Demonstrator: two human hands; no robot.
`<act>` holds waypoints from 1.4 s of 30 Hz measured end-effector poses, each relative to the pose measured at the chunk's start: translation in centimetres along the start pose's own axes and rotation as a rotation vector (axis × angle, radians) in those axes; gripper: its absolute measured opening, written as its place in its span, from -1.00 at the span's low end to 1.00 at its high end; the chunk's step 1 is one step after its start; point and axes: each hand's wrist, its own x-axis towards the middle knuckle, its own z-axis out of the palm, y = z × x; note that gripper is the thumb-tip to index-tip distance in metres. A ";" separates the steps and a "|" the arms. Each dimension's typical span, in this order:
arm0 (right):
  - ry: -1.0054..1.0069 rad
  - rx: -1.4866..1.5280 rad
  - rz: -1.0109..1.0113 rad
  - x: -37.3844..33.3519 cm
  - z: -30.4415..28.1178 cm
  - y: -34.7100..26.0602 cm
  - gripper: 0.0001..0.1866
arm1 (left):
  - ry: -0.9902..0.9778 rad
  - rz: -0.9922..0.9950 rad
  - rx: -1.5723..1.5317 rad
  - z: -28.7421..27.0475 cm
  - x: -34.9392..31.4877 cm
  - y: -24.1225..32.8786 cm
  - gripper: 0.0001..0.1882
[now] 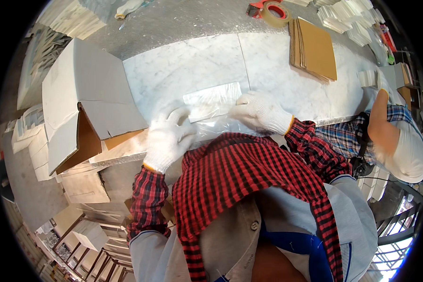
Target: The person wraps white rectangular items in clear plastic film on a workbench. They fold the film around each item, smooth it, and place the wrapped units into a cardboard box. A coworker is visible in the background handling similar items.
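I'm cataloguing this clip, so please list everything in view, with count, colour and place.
Flat packet: one, white, near the worktop's front edge
Plastic film: count unclear, clear, below the packet
Marbled worktop: one, white with grey veins, centre
Open box: one, white outside, brown inside, left
Cardboard stack: one, brown, upper right
Tape roll: one, tan, top, right of centre
Piled white pieces: several stacks, white, upper left and right
Co-worker: one, white and blue-checked clothing, right
Checked apron: one, red and black, lower centre
Left hand: one, white-gloved, packet's left end
Right hand: one, white-gloved, packet's right end
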 end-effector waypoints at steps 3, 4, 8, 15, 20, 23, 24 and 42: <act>0.003 -0.111 -0.032 -0.4 0.6 0.5 -0.91 | -0.055 -0.100 0.029 -1.5 1.2 0.9 -0.88; 0.023 -0.145 -0.056 -0.3 1.0 0.7 -0.91 | 0.009 -0.125 -0.019 -1.5 2.4 1.4 -0.88; -0.026 -0.162 -0.107 0.3 1.0 0.6 -0.91 | 0.028 -0.076 -0.091 0.2 7.9 4.0 -0.82; -0.025 -0.157 -0.125 0.1 1.3 1.1 -0.89 | -0.030 0.125 -0.130 5.9 7.7 1.1 -0.69; 0.011 0.545 0.030 -0.1 -1.5 0.3 -0.91 | -0.099 0.175 -0.129 6.0 5.7 0.0 -0.63; -0.205 0.392 -0.066 0.1 -4.9 3.7 -0.84 | -0.096 0.183 -0.076 6.3 5.4 -0.6 -0.59; -0.017 0.295 -0.111 2.0 -8.9 4.2 -0.80 | -0.101 0.158 -0.090 6.4 5.5 -0.4 -0.70; 0.157 -0.136 0.849 29.1 -28.0 38.1 0.11 | -0.018 0.176 -0.167 5.4 7.2 -0.5 -0.73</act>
